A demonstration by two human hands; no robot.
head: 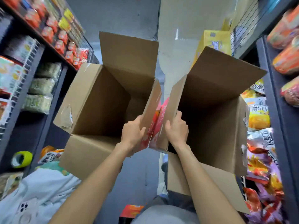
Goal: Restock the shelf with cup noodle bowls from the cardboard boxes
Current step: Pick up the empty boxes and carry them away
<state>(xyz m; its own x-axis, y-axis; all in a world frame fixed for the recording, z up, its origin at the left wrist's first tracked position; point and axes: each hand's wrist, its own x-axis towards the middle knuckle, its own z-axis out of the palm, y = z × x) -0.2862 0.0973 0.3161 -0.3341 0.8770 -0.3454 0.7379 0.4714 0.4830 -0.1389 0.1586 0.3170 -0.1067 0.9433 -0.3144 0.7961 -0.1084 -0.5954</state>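
Observation:
Two open cardboard boxes hang in the aisle in front of me, side by side. My left hand [133,133] grips the right wall of the left box [97,101], which shows only bare cardboard inside. My right hand [176,128] grips the left wall of the right box [213,113], whose inside is dark and shows nothing. Red and pink print runs along the two held walls. Cup noodle bowls [53,36] in orange and red line the upper left shelf.
Dark shelving runs along both sides: green noodle packs [40,96] and a roll of green tape [21,159] at left, snack bags [260,159] and orange packs [286,60] at right. A yellow carton [213,41] stands ahead. A red box [131,210] lies on the floor near my feet.

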